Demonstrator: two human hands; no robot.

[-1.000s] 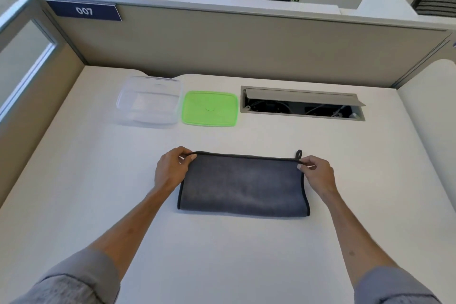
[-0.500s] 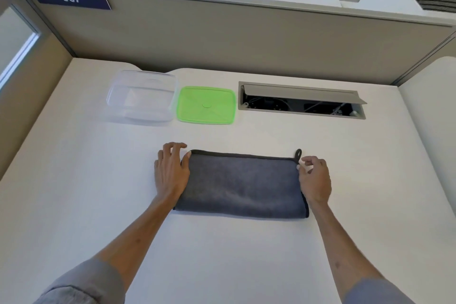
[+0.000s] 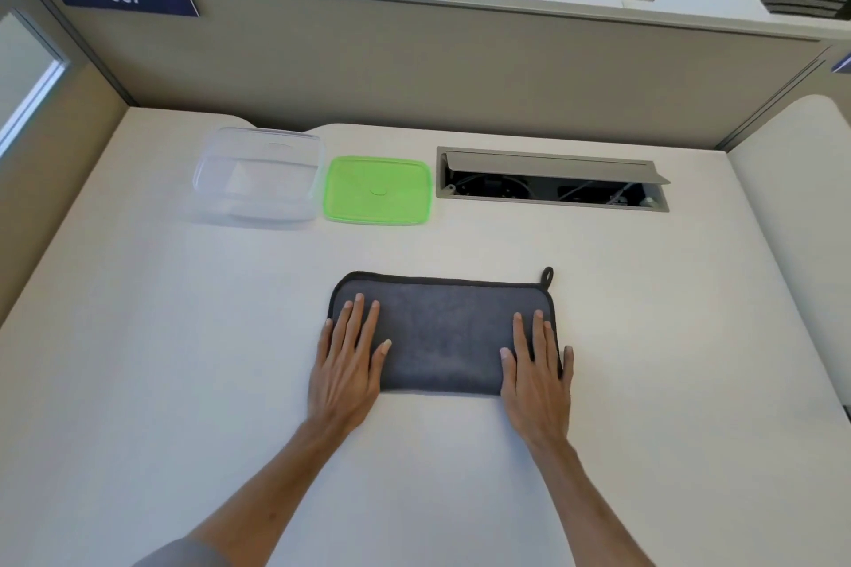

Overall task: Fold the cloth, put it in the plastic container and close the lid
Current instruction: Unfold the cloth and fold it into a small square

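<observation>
A dark grey cloth (image 3: 442, 336) with black edging lies folded into a long rectangle on the white desk, its hanging loop at the far right corner. My left hand (image 3: 350, 359) lies flat on its left end, fingers spread. My right hand (image 3: 536, 364) rests flat on its right end, fingers spread too. Neither hand grips anything. A clear plastic container (image 3: 258, 175) stands without a lid at the back left. Its green lid (image 3: 377, 190) lies flat on the desk just to the right of it.
A cable hatch (image 3: 552, 180) with its flap raised is set into the desk (image 3: 184, 336) at the back right. Beige partition walls (image 3: 414, 69) close off the back and left. A second desk surface (image 3: 801, 198) adjoins on the right.
Both hands have let go of the cloth's far corners and moved down onto its ends, palms flat. The cloth stays folded in the same place.
</observation>
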